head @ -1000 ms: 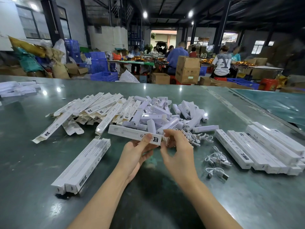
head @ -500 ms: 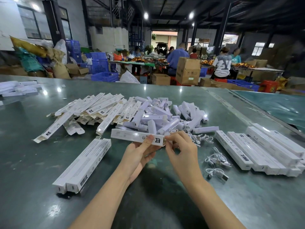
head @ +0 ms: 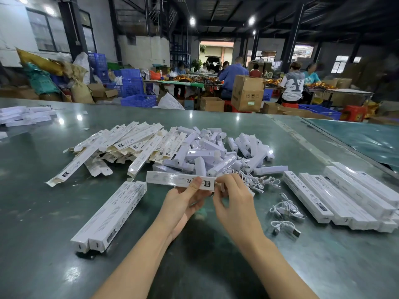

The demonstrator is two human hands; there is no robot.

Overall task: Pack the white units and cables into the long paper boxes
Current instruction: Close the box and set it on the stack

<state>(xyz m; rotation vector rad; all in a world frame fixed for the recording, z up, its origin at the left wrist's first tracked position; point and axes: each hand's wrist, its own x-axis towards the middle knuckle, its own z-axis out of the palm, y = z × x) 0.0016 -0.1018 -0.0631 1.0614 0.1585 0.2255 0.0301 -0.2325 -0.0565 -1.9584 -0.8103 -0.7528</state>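
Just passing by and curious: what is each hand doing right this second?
Left hand: holds the long paper box, thumb on top near its right end.
Right hand: fingers curled, pinching that box's right end.

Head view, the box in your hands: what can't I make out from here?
- Box: contents hidden by its walls.
- Its right end: right hand covers it, so flap state unclear.
- Left hand: fingers hidden under the box.
- Label print: too small.
- Packed boxes: cut by right edge.

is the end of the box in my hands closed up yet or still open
Cannot tell. The right hand covers the right end of the held box, fingers pinching there; the left hand grips it.
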